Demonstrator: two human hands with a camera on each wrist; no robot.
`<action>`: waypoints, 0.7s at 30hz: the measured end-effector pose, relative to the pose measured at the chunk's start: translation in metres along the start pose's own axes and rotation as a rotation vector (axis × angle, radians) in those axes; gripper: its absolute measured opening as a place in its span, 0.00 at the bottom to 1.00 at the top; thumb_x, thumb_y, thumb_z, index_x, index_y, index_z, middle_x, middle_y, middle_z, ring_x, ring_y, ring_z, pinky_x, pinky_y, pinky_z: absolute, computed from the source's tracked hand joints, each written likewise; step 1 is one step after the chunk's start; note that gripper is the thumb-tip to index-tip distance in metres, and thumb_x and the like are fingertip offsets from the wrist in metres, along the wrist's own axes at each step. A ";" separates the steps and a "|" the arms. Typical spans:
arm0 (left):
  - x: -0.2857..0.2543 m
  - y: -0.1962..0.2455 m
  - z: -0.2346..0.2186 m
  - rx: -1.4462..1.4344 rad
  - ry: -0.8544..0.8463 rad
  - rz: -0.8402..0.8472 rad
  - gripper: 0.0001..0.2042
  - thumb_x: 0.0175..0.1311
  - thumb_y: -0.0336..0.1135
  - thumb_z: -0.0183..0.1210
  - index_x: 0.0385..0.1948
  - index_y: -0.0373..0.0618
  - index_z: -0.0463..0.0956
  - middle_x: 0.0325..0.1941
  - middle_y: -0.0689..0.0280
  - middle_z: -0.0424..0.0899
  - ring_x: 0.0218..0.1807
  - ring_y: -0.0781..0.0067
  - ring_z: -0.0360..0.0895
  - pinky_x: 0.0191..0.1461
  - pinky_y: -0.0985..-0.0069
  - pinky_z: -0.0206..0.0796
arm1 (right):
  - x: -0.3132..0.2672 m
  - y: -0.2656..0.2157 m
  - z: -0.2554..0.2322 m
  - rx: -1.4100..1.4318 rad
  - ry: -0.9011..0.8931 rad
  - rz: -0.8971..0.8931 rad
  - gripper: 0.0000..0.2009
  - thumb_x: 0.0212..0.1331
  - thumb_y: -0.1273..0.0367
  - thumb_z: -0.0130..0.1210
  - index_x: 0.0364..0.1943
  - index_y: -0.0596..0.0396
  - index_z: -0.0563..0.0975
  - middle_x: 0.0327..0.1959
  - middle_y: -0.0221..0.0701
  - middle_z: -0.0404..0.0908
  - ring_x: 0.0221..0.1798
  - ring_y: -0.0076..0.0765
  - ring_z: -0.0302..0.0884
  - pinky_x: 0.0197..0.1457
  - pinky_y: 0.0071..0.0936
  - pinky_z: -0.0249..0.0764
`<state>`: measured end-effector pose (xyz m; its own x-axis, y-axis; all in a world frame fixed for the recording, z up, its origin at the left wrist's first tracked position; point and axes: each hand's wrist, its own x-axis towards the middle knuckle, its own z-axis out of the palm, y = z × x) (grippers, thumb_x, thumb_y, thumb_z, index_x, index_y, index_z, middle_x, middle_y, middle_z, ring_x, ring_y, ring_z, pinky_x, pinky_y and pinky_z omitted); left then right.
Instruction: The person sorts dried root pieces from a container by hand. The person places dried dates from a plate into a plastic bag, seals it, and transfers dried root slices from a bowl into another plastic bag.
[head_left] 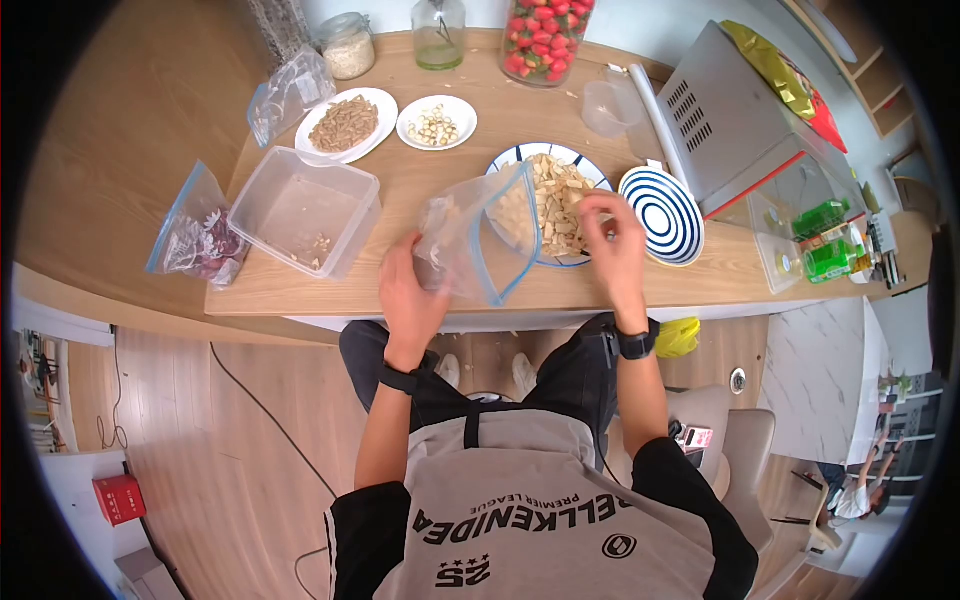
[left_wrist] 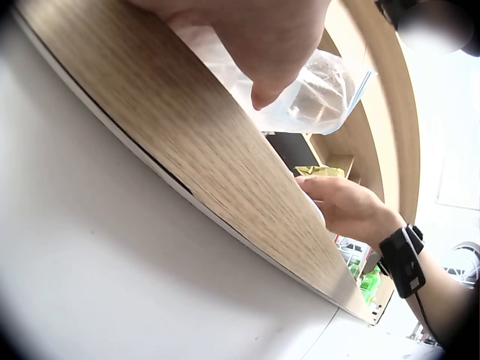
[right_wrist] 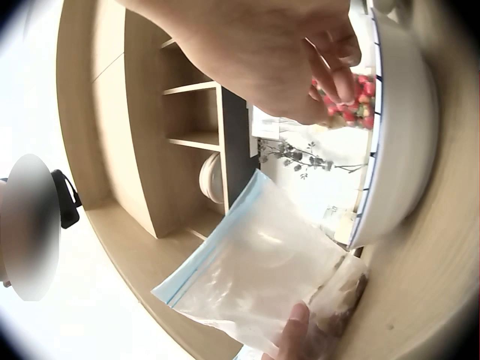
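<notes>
At the table's front edge my left hand (head_left: 410,295) grips a clear zip bag (head_left: 460,235) by its lower side, with the thumb pressed on the plastic. The bag's blue-edged mouth gapes toward a bowl with a blue-lined rim (head_left: 500,155). Pale, dry chopped pieces (head_left: 560,190) fill this bowl, and the bag overlaps its left part in the head view. Some brownish contents (right_wrist: 341,304) lie in the bottom of the bag. My right hand (head_left: 615,235) is over the bowl's right side, fingers bent down at the pieces; I cannot tell whether it pinches any.
A plastic tub (head_left: 300,205) with a few crumbs stands left, beside another filled zip bag (head_left: 205,230). Behind are plates of brown sticks (head_left: 345,123) and small pale pieces (head_left: 433,127), and a strawberry jar (head_left: 545,40). A blue-striped dish (head_left: 662,215) sits right of the bowl.
</notes>
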<state>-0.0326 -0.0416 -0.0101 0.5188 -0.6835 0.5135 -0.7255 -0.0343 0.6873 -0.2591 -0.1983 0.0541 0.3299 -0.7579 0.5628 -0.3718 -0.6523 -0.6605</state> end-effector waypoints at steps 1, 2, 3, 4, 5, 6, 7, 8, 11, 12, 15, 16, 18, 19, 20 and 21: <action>0.000 0.000 0.000 0.003 0.002 -0.002 0.30 0.56 0.42 0.74 0.58 0.37 0.74 0.54 0.51 0.82 0.57 0.44 0.77 0.63 0.57 0.68 | 0.000 -0.006 -0.008 0.110 0.116 0.038 0.04 0.67 0.74 0.62 0.42 0.57 0.83 0.40 0.29 0.86 0.37 0.17 0.78 0.40 0.19 0.73; 0.000 0.000 0.000 0.012 -0.002 -0.005 0.30 0.56 0.42 0.74 0.58 0.37 0.74 0.54 0.51 0.82 0.57 0.44 0.77 0.62 0.57 0.69 | 0.000 -0.018 -0.017 0.219 0.231 0.079 0.04 0.68 0.75 0.62 0.43 0.56 0.83 0.43 0.28 0.85 0.39 0.18 0.78 0.42 0.19 0.73; -0.001 0.001 0.000 0.020 -0.010 -0.008 0.30 0.56 0.42 0.74 0.57 0.37 0.74 0.54 0.51 0.82 0.57 0.44 0.78 0.62 0.57 0.69 | 0.000 -0.036 -0.024 0.336 0.381 0.037 0.05 0.69 0.77 0.61 0.45 0.57 0.81 0.43 0.29 0.84 0.41 0.19 0.78 0.44 0.20 0.74; -0.002 0.001 0.000 0.021 -0.016 -0.010 0.30 0.56 0.42 0.74 0.57 0.37 0.74 0.54 0.51 0.82 0.57 0.44 0.78 0.62 0.57 0.69 | 0.001 -0.052 -0.033 0.380 0.488 0.006 0.05 0.69 0.77 0.60 0.46 0.59 0.80 0.43 0.30 0.83 0.42 0.21 0.78 0.44 0.20 0.75; -0.002 0.001 0.000 0.009 -0.009 -0.014 0.30 0.56 0.42 0.74 0.57 0.37 0.74 0.54 0.51 0.82 0.57 0.45 0.78 0.62 0.57 0.69 | 0.001 -0.062 -0.038 0.423 0.598 -0.028 0.06 0.69 0.78 0.59 0.46 0.60 0.80 0.43 0.32 0.83 0.43 0.22 0.78 0.45 0.21 0.75; 0.000 0.002 0.001 -0.005 -0.002 -0.016 0.30 0.56 0.42 0.74 0.57 0.37 0.75 0.53 0.51 0.82 0.57 0.45 0.78 0.62 0.58 0.69 | -0.001 -0.063 -0.039 0.418 0.605 -0.027 0.06 0.69 0.78 0.59 0.46 0.60 0.80 0.43 0.32 0.83 0.43 0.22 0.78 0.45 0.21 0.75; 0.000 0.002 0.001 -0.010 -0.004 -0.011 0.30 0.56 0.42 0.74 0.57 0.37 0.75 0.53 0.51 0.82 0.57 0.45 0.78 0.62 0.58 0.69 | -0.002 -0.063 -0.039 0.418 0.615 -0.078 0.06 0.69 0.78 0.59 0.47 0.60 0.79 0.44 0.32 0.83 0.43 0.23 0.78 0.46 0.22 0.76; 0.000 0.003 0.001 -0.015 -0.001 -0.019 0.30 0.55 0.42 0.74 0.57 0.37 0.75 0.53 0.51 0.83 0.57 0.45 0.78 0.62 0.58 0.69 | -0.003 -0.063 -0.038 0.420 0.623 -0.130 0.07 0.68 0.79 0.59 0.47 0.61 0.79 0.44 0.32 0.83 0.43 0.24 0.79 0.46 0.23 0.76; 0.001 0.000 0.002 -0.006 0.004 -0.021 0.30 0.55 0.42 0.74 0.57 0.37 0.75 0.53 0.50 0.83 0.56 0.44 0.78 0.62 0.57 0.69 | 0.000 -0.067 -0.038 0.278 0.384 -0.146 0.06 0.68 0.78 0.60 0.46 0.62 0.80 0.44 0.32 0.84 0.43 0.24 0.79 0.48 0.24 0.76; 0.000 -0.002 0.001 0.010 -0.001 -0.018 0.31 0.55 0.43 0.74 0.57 0.36 0.74 0.53 0.50 0.83 0.56 0.44 0.78 0.61 0.57 0.70 | 0.002 -0.073 -0.042 0.226 0.333 -0.105 0.06 0.68 0.77 0.61 0.46 0.62 0.81 0.43 0.32 0.85 0.42 0.23 0.78 0.48 0.23 0.76; -0.002 0.001 0.000 0.000 -0.003 -0.023 0.31 0.55 0.43 0.74 0.57 0.36 0.74 0.54 0.49 0.83 0.56 0.44 0.78 0.62 0.57 0.70 | 0.013 -0.087 -0.057 0.433 0.359 0.029 0.07 0.70 0.74 0.60 0.47 0.61 0.82 0.43 0.30 0.86 0.40 0.21 0.78 0.46 0.21 0.75; -0.001 0.002 -0.001 -0.002 -0.004 -0.013 0.31 0.55 0.43 0.74 0.57 0.36 0.74 0.54 0.49 0.83 0.56 0.44 0.78 0.62 0.57 0.70 | 0.018 -0.088 -0.061 0.408 0.360 0.038 0.07 0.71 0.74 0.59 0.47 0.62 0.82 0.42 0.30 0.86 0.40 0.20 0.78 0.45 0.21 0.75; -0.001 0.005 0.001 -0.012 0.009 -0.048 0.31 0.55 0.42 0.74 0.58 0.36 0.74 0.54 0.49 0.82 0.57 0.45 0.78 0.62 0.58 0.70 | 0.027 -0.070 -0.058 0.290 0.282 -0.013 0.07 0.71 0.73 0.59 0.48 0.61 0.82 0.41 0.29 0.87 0.39 0.20 0.79 0.43 0.21 0.74; -0.001 0.004 0.002 -0.023 0.007 -0.041 0.31 0.55 0.42 0.74 0.58 0.36 0.74 0.54 0.49 0.82 0.57 0.45 0.78 0.62 0.58 0.70 | 0.028 -0.056 -0.049 0.160 0.162 -0.058 0.08 0.69 0.73 0.60 0.49 0.59 0.82 0.39 0.30 0.87 0.37 0.19 0.79 0.41 0.20 0.73; -0.002 0.001 0.003 -0.045 0.010 -0.040 0.31 0.55 0.42 0.74 0.58 0.36 0.74 0.54 0.49 0.83 0.57 0.45 0.78 0.62 0.58 0.69 | 0.026 -0.041 -0.040 0.021 0.000 0.024 0.12 0.65 0.72 0.63 0.51 0.58 0.82 0.43 0.36 0.87 0.38 0.28 0.81 0.44 0.26 0.76; -0.002 -0.001 0.004 -0.063 0.016 -0.044 0.31 0.55 0.43 0.74 0.58 0.36 0.74 0.54 0.49 0.83 0.58 0.45 0.78 0.62 0.58 0.69 | 0.020 -0.029 -0.025 -0.052 -0.069 0.007 0.14 0.63 0.71 0.64 0.51 0.58 0.82 0.45 0.39 0.86 0.40 0.35 0.81 0.46 0.32 0.77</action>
<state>-0.0351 -0.0429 -0.0137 0.5573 -0.6702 0.4902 -0.6723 -0.0177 0.7401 -0.2636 -0.1954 0.0971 0.3853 -0.7613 0.5216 -0.4183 -0.6479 -0.6366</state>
